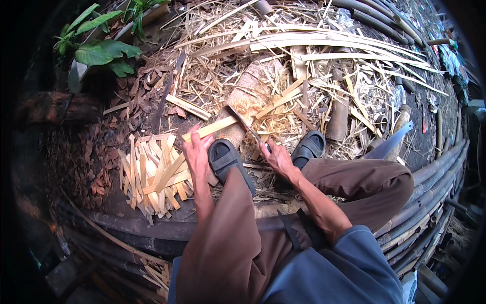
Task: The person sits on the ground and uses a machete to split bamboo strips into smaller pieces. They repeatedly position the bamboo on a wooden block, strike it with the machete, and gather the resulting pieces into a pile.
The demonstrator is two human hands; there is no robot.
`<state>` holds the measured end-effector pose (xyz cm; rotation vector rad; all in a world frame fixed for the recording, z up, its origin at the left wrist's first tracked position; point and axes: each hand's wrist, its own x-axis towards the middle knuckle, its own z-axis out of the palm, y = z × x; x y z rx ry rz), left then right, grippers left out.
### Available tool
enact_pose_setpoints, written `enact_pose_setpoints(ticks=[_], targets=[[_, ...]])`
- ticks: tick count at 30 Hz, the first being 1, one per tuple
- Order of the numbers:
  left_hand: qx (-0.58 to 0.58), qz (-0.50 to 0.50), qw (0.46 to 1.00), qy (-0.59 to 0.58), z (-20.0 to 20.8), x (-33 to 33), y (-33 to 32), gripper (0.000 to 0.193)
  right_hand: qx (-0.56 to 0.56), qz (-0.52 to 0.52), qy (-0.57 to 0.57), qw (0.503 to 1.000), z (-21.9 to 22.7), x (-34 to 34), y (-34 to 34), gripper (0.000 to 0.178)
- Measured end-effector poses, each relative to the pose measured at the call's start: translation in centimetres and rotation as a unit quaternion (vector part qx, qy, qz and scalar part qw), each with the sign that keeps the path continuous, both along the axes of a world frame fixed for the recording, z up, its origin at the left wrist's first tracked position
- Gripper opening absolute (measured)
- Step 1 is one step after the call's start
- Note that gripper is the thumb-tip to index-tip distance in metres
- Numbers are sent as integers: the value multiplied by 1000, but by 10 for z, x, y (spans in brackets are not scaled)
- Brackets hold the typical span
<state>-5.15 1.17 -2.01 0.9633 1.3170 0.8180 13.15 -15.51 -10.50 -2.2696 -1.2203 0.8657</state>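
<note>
My left hand (197, 152) is closed on the near end of a flat pale bamboo strip (216, 125), which slants up to the right. In my right hand (279, 160) is the handle of a long dark-bladed knife (242, 119). Its blade crosses the strip's far end and seems to touch it. Beneath them lies a thick log (246, 95) with fine shavings (247, 107) on it. A heap of short bamboo strips (157, 175) spreads just left of my left hand.
Long split bamboo lengths (314, 39) arch across the far side over scattered scraps. A saw (392, 142) and a cut bamboo section (338, 120) lie to the right. Bamboo poles (428, 187) edge the near and right sides. My sandalled feet (228, 159) flank the work. A leafy plant (104, 50) stands far left.
</note>
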Motion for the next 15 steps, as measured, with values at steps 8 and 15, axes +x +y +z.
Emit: enact_pose_setpoints(ticks=[8,15], targets=[[-69,-85,987,-121,18,-31,4,47,236,139,-177,946,79,-25,53,43],[88,-139,978,-129,9,-11,-5,32,-4,75,304,950,76,-18,36,53]])
